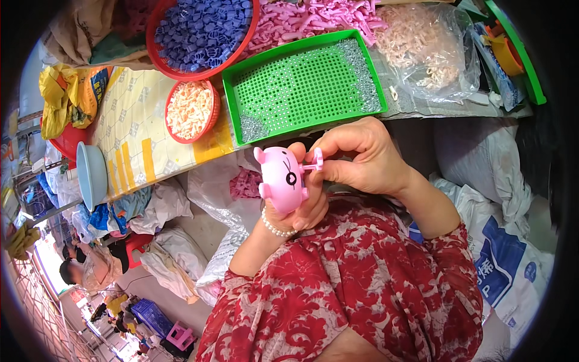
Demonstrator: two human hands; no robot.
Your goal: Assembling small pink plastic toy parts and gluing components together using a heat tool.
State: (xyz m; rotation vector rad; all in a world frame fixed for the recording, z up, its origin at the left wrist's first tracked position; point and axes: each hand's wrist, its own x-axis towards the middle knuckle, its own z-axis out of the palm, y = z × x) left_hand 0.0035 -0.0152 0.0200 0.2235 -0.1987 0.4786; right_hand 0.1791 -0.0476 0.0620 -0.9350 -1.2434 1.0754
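Note:
A pink plastic animal-shaped toy body [281,175] with small ears and black printed face lines is tilted in my left hand [306,208], whose fingers wrap round it from below. My right hand [365,158] pinches a small pink plastic part [317,159] between thumb and forefinger. A thin pink stem joins that part to the side of the toy body; whether it goes inside is hidden. Both hands are just in front of the green perforated tray [289,90], which holds small silvery metal pieces [362,75] at its right end and near-left corner.
Left of the tray sit a red basket of peach pieces [190,110] and a larger red basin of blue pieces [204,33]. Pink parts [313,21] are heaped behind it. A clear bag of pale parts [425,48] lies right. A grey-blue basin [91,176] rests at the table's left edge.

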